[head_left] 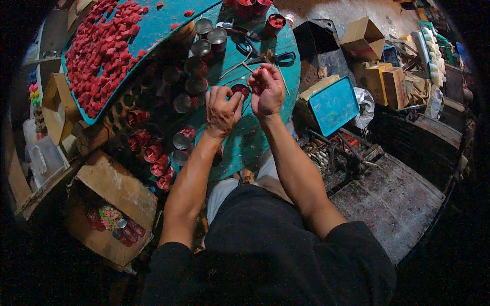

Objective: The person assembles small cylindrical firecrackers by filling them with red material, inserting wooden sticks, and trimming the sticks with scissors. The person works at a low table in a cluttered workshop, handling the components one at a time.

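My left hand is palm down, its fingers curled and closed at the side of a small round can with dark red inside. Just to the right, my right hand is turned palm up, fingers bent over red wax-like chunks; how many it holds is hidden. Both hands are above a worn turquoise round table. Beyond them on the table lie a pair of dark-handled scissors and a thin stick. Metal cans stand to the far left of my hands.
At upper left, a turquoise tray carries a heap of red chunks. More cans with red contents cluster left of my left forearm. A cardboard box sits at lower left. To the right are a blue tray, an open carton and a metal-topped bench.
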A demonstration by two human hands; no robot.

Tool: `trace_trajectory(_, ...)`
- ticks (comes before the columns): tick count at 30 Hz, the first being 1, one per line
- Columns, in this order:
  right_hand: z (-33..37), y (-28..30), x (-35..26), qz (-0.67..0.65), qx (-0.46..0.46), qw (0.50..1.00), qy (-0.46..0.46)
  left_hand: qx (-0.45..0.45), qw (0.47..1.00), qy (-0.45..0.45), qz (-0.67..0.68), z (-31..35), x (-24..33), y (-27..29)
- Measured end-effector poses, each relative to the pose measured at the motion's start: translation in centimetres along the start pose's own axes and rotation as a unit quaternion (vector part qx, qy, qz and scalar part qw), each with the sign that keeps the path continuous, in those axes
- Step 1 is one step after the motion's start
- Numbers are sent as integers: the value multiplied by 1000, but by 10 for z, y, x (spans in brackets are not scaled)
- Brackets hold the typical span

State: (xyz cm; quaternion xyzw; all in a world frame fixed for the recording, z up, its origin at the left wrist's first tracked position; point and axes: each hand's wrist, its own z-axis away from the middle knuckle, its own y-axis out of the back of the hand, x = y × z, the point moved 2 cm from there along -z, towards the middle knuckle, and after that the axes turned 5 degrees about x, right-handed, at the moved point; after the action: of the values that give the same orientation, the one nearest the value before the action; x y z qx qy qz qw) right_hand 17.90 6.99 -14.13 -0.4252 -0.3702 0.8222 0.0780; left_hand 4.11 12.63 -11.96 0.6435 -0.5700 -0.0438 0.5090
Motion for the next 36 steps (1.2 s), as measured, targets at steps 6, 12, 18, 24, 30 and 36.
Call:
trace_trajectory(6,-4,-7,-1,32,-66,997,-28,-25,999,-45,15,7,-3,3)
trace_trajectory(12,-2,-15,1,99,-161,980,-65,-57,995,-82,14,12,-9,5)
trace_trajectory(18,-5,-16,-5,8,-55,995,-88,-25,996,-84,14,8,-3,3)
trace_trajectory(24,14,-3,-39,211,30,961,-176,0,999,-14,47,6,-10,-2)
trace_trajectory(30,45,-13,-43,657,-240,689,187,-8,996,-4,92,8,-23,-6)
trace_trajectory(36,51,-17,-37,674,-212,686,173,-49,985,102,131,5,-24,-3)
